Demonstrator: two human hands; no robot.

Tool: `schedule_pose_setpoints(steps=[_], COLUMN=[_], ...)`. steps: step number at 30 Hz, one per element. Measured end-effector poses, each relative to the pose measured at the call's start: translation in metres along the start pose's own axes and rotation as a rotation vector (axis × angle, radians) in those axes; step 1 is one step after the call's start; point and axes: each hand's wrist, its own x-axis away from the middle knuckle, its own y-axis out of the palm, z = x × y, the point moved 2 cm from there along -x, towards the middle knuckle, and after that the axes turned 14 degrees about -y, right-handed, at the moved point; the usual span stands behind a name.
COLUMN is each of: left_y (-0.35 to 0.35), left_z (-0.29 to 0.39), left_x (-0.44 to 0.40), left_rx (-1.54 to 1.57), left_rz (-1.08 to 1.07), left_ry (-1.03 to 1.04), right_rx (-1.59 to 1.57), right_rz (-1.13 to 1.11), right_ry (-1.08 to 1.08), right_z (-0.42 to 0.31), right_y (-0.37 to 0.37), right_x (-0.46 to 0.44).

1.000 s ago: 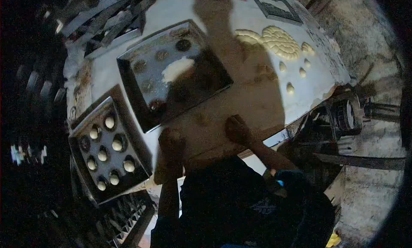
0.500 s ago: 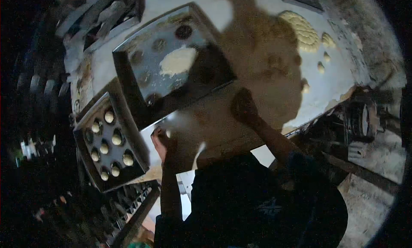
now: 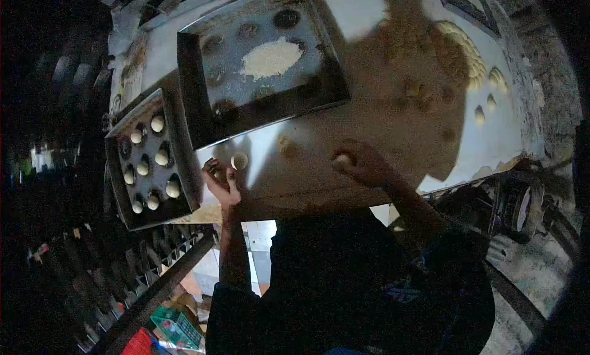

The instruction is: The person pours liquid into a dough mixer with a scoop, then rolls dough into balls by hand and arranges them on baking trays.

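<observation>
My left hand (image 3: 222, 184) is at the table's near left, thumb and fingers apart. Right beside its fingertips is a pale dough ball (image 3: 239, 161); I cannot tell whether they touch. Over the shadowed middle of the table, my right hand (image 3: 365, 164) curls its fingers round another dough ball (image 3: 344, 160), partly hidden by them. Between the hands lies a dim dough piece (image 3: 286, 145). To the left, a dark tray (image 3: 115, 186) carries several round dough balls in rows. Behind my left hand stands a larger tray (image 3: 206, 126) with a pile of flour (image 3: 271, 59).
At the right of the table (image 3: 507, 130) lies a large scored mass of dough (image 3: 470, 54), partly in shadow. Several small dough pieces (image 3: 480, 114) are near it. A dark rack (image 3: 144, 284) is at the lower left, with a green crate (image 3: 178, 327) on the floor.
The view has shifted, so trays and table sit differently. My left hand has turned and its fingers have spread, with a dough ball now plain beside them. Dough now shows in my right hand.
</observation>
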Motion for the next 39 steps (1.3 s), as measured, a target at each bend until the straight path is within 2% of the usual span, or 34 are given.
schedule_pose_setpoints(steps=[1,3,4,5,7,8,9,11,12,14,16,17,18,19,20,21,22,23,25,26,27,28,29,30,31,34,36,37,39], left_y=[0.0,-0.002,-0.001,-0.005,-0.017,-0.021,-0.024,-0.023,-0.03,-0.025,-0.008,-0.004,-0.003,-0.001,-0.002,-0.006,-0.008,-0.006,0.001,0.001,0.001,-0.002,-0.002,-0.002,-0.002,0.004,0.006,0.005,0.007], left_z=[0.0,0.004,0.006,0.01,0.022,0.03,0.043,0.075,0.047,-0.009,-0.035,-0.036,0.002,0.041,0.026,-0.01,-0.014,-0.015,0.039,0.025,0.027,0.033,0.044,0.056,0.054,0.049,0.048,0.046,0.046], left_x=[0.003,0.007,0.011,0.013,0.004,-0.01,-0.032,-0.078,-0.111,-0.146,-0.167,-0.178,-0.16,-0.141,-0.153,-0.163,-0.163,-0.158,-0.135,-0.143,-0.137,-0.131,-0.137,-0.13,-0.128,-0.13,-0.132,-0.128,-0.131], left_rx=[-0.008,0.123,0.168,0.163,-0.044,0.032,0.104,0.01,-0.348,-0.698,-0.67,-0.652,-0.585,-0.518,-0.514,-0.519,-0.518,-0.515,-0.436,-0.475,-0.476,-0.514,-0.541,-0.304,-0.312,-0.41,-0.337,-0.307,-0.283], left_rz=[0.007,0.01,0.077,0.094,0.253,0.338,0.35,0.225,0.169,0.132,0.094,0.073,0.145,0.213,0.218,0.147,0.085,0.096,0.214,0.112,0.105,0.129,0.165,0.105,0.09,0.07,0.089,0.093,0.106], left_ry=[-0.013,0.055,0.099,0.108,-0.031,-0.041,0.075,0.053,0.106,0.147,0.028,-0.03,-0.016,0.0,0.002,-0.092,-0.185,-0.187,0.014,-0.227,-0.237,-0.124,0.006,-0.103,-0.112,-0.105,-0.037,-0.012,-0.068], right_rx=[-0.006,0.07,0.063,0.293,0.537,0.423,0.297,0.439,0.505,0.529,0.338,0.244,0.126,0.134,0.184,0.227,0.225,0.299,0.371,0.465,0.568,0.567,0.523,0.478,0.474,0.644,0.204,0.204,0.616], right_rz=[-0.016,0.313,0.299,0.343,0.409,0.613,0.803,0.863,0.889,0.806,0.592,0.6,0.692,0.697,0.716,0.725,0.714,0.723,0.737,0.755,0.769,0.761,0.747,0.737,0.733,0.73,0.769,0.767,0.62], right_ry=[0.001,-0.374,-0.383,-0.491,-0.625,-0.5,-0.365,-0.248,-0.185,-0.153,-0.346,-0.435,-0.557,-0.583,-0.578,-0.555,-0.554,-0.478,-0.411,-0.473,-0.543,-0.534,-0.428,-0.326,-0.308,-0.452,-0.434,-0.421,-0.268], right_z=[-0.003,-0.012,-0.01,-0.011,-0.008,0.003,0.016,0.045,0.059,0.098,0.152,0.153,0.128,0.106,0.091,0.087,0.09,0.095,0.11,0.123,0.12,0.119,0.118,0.112,0.115,0.112,0.113,0.113,0.11], right_y=[0.01,0.026,0.026,0.022,0.004,-0.018,-0.041,-0.071,-0.086,-0.094,-0.093,-0.092,-0.095,-0.101,-0.102,-0.094,-0.089,-0.09,-0.098,-0.095,-0.095,-0.091,-0.095,-0.1,-0.095,-0.095,-0.102,-0.102,-0.108], right_x=[-0.006,-0.01,-0.012,-0.017,-0.034,-0.044,-0.051,-0.082,-0.097,-0.13,-0.165,-0.168,-0.163,-0.163,-0.156,-0.143,-0.137,-0.139,-0.154,-0.152,-0.149,-0.14,-0.138,-0.142,-0.137,-0.134,-0.135,-0.134,-0.141])
